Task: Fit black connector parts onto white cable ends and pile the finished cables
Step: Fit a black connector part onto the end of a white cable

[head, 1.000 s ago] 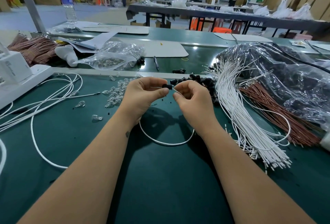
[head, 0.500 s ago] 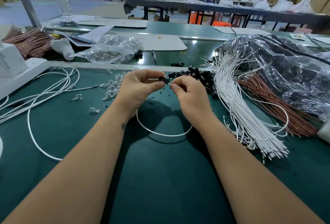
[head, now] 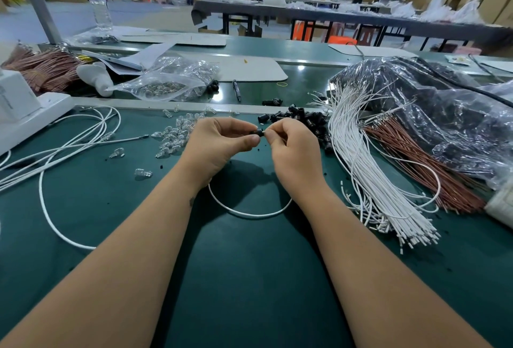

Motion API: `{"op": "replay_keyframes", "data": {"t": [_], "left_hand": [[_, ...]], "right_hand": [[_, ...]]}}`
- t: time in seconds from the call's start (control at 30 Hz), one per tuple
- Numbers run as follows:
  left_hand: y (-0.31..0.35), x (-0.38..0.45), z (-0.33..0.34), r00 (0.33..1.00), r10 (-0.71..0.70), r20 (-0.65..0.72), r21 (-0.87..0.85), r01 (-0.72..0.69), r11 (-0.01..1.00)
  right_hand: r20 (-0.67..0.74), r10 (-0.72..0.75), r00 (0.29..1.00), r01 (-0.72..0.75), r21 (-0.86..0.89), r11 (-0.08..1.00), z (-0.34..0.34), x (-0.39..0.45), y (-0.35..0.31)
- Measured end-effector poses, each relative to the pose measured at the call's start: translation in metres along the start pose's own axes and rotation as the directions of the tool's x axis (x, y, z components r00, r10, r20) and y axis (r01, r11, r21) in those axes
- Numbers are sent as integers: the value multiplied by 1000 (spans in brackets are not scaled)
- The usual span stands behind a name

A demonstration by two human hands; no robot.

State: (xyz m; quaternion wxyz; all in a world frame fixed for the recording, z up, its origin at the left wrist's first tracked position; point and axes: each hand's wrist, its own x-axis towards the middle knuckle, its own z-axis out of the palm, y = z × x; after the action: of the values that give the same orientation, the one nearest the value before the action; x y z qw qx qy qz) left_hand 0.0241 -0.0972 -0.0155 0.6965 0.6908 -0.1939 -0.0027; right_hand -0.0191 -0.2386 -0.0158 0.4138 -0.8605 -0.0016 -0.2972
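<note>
Two hands meet above the mat (head: pixel 249 278): left hand (head: pixel 219 145) pinches a black connector (head: pixel 256 133), right hand (head: pixel 294 147) pinches the cable (head: pixel 249 213) end against it. A misaligned push could bend the tip; the small connector may slip free.

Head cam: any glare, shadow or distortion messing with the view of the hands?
Head view: sharp on both hands; left hand and right hand cast a dark shadow on the green mat over the white cable loop; glare on the clear plastic bag; wide-angle bending at the edges.
</note>
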Motion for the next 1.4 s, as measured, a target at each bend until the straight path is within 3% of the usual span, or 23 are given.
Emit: {"op": "replay_keyframes", "data": {"t": [0.3, 0.47, 0.73, 1.4], "left_hand": [[2, -4, 2, 998, 60, -14, 141, -57, 988], [0, 1, 0, 991, -24, -130, -9, 23, 1000], [-1, 4, -4, 994, -26, -102, -54, 21, 998], [3, -3, -1, 999, 36, -2, -47, -36, 998]], "right_hand": [[33, 7, 999, -2, -142, 990, 1, 0, 2], [-60, 103, 993, -109, -118, 987, -1, 6, 5], [-83, 74, 994, -73, 17, 997, -2, 2, 0], [-71, 85, 994, -83, 25, 996, -6, -1, 1]]}}
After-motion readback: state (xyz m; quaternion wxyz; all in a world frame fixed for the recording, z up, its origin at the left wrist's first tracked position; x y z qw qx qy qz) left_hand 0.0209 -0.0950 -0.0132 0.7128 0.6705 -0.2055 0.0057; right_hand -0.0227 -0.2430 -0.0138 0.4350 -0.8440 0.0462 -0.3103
